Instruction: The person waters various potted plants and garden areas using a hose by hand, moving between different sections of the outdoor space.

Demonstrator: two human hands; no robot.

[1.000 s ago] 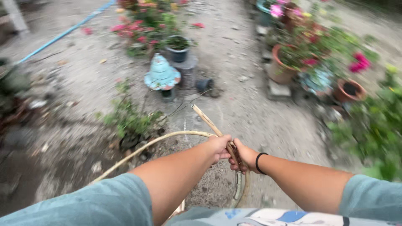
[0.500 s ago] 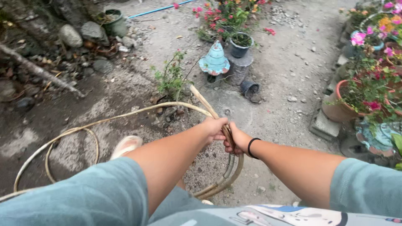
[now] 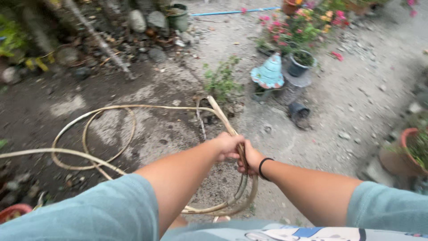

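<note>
Rattan cane [image 3: 133, 108] looped in pale coils over the dirt ground [image 3: 356, 102], its free end gripped upright by left hand [image 3: 229, 146] and right hand [image 3: 249, 159] clamped together, small green plant [image 3: 221, 80] and blue ornament [image 3: 267, 73] just beyond.

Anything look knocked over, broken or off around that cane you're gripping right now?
One thing: a small dark pot lies tipped on its side on the gravel, right of the cane, below the upright dark pot. Both the left hand and right hand grip the cane near its end; its loops sprawl loosely over the ground.
</note>
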